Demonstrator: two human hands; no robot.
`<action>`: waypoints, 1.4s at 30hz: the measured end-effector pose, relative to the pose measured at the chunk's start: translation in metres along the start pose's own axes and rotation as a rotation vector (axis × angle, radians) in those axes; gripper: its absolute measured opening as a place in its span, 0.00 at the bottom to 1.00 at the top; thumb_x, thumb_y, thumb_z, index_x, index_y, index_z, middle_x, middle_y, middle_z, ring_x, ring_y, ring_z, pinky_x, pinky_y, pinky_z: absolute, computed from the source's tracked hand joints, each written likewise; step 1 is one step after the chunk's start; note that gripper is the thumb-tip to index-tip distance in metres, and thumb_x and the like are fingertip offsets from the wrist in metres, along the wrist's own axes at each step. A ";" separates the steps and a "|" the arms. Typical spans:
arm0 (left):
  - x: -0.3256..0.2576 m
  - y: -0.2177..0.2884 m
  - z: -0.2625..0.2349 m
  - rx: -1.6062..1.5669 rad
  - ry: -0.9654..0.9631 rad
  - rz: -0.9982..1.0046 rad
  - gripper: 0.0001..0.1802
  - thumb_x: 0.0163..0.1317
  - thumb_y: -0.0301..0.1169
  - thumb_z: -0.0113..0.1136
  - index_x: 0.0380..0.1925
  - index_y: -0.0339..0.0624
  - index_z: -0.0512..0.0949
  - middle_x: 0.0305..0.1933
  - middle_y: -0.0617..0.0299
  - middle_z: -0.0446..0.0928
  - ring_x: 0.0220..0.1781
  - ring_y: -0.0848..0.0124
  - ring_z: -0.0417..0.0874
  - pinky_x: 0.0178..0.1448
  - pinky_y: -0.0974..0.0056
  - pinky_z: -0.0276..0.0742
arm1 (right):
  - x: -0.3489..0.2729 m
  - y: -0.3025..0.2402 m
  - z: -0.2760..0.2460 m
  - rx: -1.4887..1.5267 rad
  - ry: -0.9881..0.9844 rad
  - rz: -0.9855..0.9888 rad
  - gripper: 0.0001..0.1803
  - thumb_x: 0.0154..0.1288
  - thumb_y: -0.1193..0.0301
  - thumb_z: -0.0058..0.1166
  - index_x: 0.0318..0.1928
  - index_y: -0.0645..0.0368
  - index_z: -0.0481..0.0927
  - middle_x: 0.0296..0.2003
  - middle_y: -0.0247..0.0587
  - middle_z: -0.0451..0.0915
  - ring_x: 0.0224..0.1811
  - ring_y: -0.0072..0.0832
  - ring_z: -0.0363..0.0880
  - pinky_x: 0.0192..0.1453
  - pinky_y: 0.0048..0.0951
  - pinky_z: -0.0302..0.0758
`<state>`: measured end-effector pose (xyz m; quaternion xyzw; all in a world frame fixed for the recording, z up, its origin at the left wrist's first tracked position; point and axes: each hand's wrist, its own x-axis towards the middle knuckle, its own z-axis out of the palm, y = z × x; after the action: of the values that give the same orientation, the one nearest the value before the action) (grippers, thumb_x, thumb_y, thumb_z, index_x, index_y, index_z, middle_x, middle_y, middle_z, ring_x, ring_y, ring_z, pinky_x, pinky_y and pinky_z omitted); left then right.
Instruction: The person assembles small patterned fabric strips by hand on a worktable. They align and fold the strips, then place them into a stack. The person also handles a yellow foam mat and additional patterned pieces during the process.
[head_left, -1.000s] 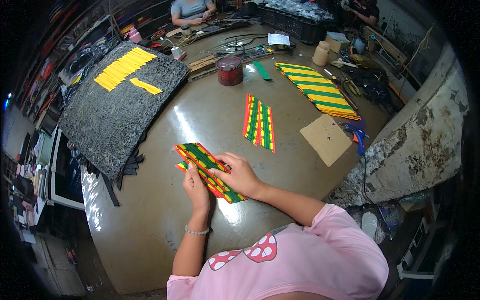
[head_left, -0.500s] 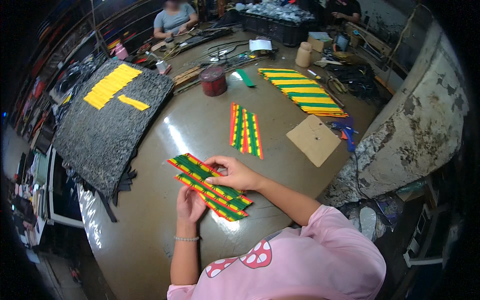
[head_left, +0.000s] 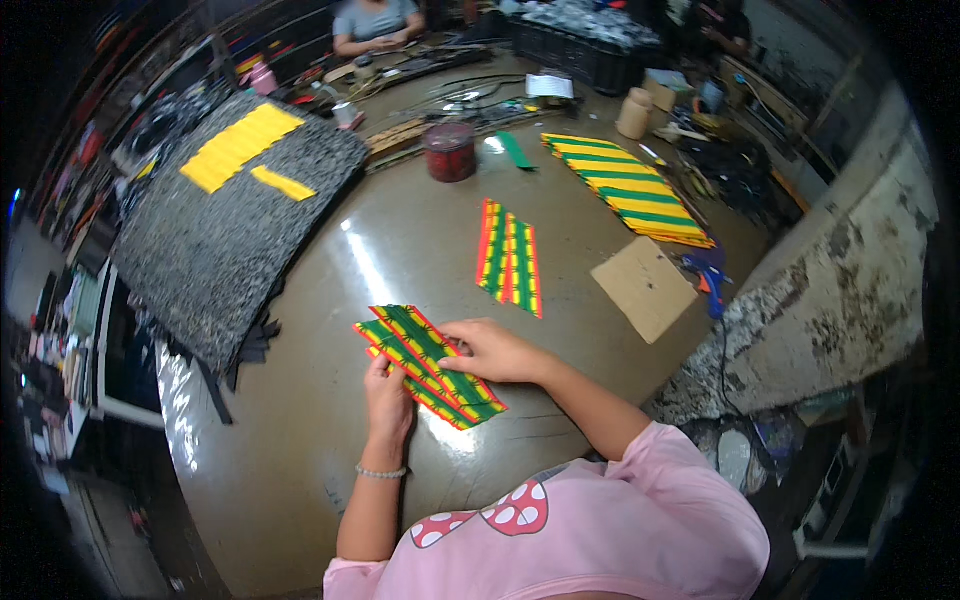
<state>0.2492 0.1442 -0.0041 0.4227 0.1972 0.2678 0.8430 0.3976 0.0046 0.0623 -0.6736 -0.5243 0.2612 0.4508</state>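
Note:
Above the near part of the table I hold patterned fabric strips [head_left: 425,365], red-edged with yellow and green bands and dark leaf shapes. My left hand [head_left: 389,392] grips them from below at their left side, its fingers partly hidden underneath. My right hand [head_left: 490,352] pinches their upper right edge, thumb on top. The strips lie side by side at a slant, overlapping. Farther off, a pair of matching patterned strips [head_left: 508,262] rests flat on the table.
A dark rough slab [head_left: 210,270] at left carries yellow strips [head_left: 243,147]. Around the table [head_left: 290,430] are a red can [head_left: 450,153], a striped yellow-green stack [head_left: 630,188], cardboard [head_left: 643,290] and a blue glue gun [head_left: 709,284]. A person [head_left: 378,25] sits at the far side.
The held strips have been drawn closer together into a more even overlap. Both hands have shifted slightly right, and the view has tilted so the surroundings sit a little differently.

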 end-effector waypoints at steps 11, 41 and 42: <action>0.007 0.004 -0.007 -0.115 0.131 0.025 0.14 0.69 0.20 0.49 0.53 0.31 0.73 0.50 0.56 0.79 0.51 0.68 0.83 0.56 0.62 0.82 | -0.009 0.000 -0.051 0.565 -0.333 0.000 0.14 0.63 0.78 0.65 0.47 0.65 0.79 0.43 0.32 0.80 0.47 0.18 0.78 0.49 0.21 0.76; 0.001 0.021 0.012 0.241 0.180 0.079 0.13 0.64 0.29 0.68 0.44 0.32 0.79 0.37 0.61 0.83 0.34 0.77 0.84 0.39 0.68 0.84 | -0.017 -0.024 -0.039 0.559 -0.302 -0.412 0.08 0.53 0.82 0.65 0.34 0.64 0.80 0.35 0.45 0.84 0.41 0.39 0.82 0.48 0.40 0.77; 0.001 0.022 0.010 0.251 0.187 0.077 0.13 0.63 0.29 0.68 0.43 0.32 0.79 0.37 0.61 0.83 0.34 0.77 0.84 0.39 0.68 0.83 | -0.021 -0.023 -0.041 0.801 -0.354 -0.454 0.08 0.54 0.82 0.65 0.34 0.65 0.80 0.34 0.46 0.84 0.39 0.39 0.83 0.45 0.41 0.77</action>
<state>0.2494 0.1495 0.0194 0.5052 0.2904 0.3113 0.7507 0.4138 -0.0276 0.0990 -0.2613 -0.5847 0.4479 0.6239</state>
